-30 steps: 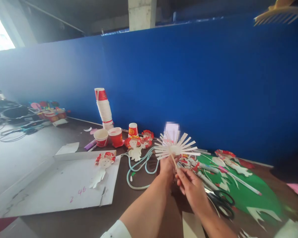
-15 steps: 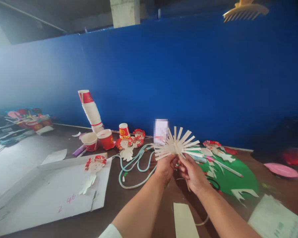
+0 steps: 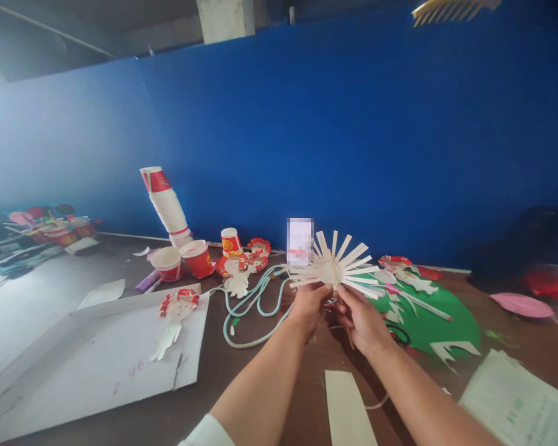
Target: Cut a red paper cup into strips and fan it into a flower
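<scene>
In the middle, both hands hold a paper cup cut into strips (image 3: 330,272), its white strips fanned out around a round base. My left hand (image 3: 309,310) pinches its lower edge from the left, thumb on top. Close beside it, my right hand (image 3: 361,317) grips the same edge from the right, with a thin stick (image 3: 351,338) showing below the fingers. Part of each grip is hidden behind the fingers. Beneath the forearms lies a cream paper strip (image 3: 348,406). Right of my hands is a green sheet (image 3: 456,319) bearing paper scraps and a pen (image 3: 430,306).
A leaning stack of paper cups (image 3: 168,210) stands by the blue partition (image 3: 353,124). Left lies a white board (image 3: 88,365) carrying a paper doll (image 3: 173,316). A pale blue cord (image 3: 255,342) loops across the table. A pink balloon (image 3: 521,305) is at far right.
The fanned cup has tilted so its round base faces me more openly. Both hands keep hold of it, nearly in place. The whole view has shifted slightly.
</scene>
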Available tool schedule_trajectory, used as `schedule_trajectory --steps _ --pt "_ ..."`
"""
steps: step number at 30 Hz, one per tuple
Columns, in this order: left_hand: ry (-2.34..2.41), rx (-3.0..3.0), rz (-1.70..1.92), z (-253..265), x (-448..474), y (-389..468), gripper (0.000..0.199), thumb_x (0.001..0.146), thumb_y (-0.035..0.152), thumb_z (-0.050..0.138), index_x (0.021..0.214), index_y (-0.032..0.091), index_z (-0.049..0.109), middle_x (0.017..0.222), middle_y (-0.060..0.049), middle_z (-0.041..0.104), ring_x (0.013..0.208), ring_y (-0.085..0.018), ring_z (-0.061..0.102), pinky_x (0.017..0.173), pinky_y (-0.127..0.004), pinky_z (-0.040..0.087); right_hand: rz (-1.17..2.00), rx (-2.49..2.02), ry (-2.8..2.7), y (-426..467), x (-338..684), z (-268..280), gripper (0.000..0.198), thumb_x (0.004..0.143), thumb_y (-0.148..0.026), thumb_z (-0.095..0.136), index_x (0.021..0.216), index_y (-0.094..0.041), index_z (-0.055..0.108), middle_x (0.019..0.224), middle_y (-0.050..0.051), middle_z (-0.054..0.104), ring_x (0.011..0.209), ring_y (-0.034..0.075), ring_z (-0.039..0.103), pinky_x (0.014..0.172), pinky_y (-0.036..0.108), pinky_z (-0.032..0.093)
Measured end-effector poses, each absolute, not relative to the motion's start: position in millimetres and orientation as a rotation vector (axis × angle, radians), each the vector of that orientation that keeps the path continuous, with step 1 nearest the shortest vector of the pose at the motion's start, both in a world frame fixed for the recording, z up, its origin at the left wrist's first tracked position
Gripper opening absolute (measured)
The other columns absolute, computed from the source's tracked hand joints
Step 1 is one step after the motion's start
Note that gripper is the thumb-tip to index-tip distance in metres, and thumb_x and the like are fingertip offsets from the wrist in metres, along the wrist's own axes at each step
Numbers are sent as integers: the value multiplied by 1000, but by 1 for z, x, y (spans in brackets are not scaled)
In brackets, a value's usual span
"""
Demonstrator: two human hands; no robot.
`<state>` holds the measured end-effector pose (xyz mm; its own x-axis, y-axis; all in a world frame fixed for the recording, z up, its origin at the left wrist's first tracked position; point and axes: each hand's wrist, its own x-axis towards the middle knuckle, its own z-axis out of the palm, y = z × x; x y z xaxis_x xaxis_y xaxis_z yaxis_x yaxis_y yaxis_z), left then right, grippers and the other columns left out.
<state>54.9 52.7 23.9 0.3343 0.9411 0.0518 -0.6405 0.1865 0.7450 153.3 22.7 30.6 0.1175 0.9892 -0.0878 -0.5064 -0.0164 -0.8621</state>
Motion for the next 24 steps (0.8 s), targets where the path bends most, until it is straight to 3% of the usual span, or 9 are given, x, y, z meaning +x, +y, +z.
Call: schedule_trajectory --steps 8,24 --pt "707 857 1143 14 55 59 37 58 35 79 83 11 67 69 -8 66 59 -17 61 57 -28 46 1279 -933 -645 26 157 26 31 59 -33 82 73 -16 61 64 -5 57 45 2 42 30 9 24" --pt "576 871 1091 18 50 56 38 61 33 76 90 11 67 73 -8 67 59 -16 61 56 -27 45 1227 -902 -605 28 158 31 34 56 -34 83 70 -16 58 61 -6 56 43 1 40 29 9 23"
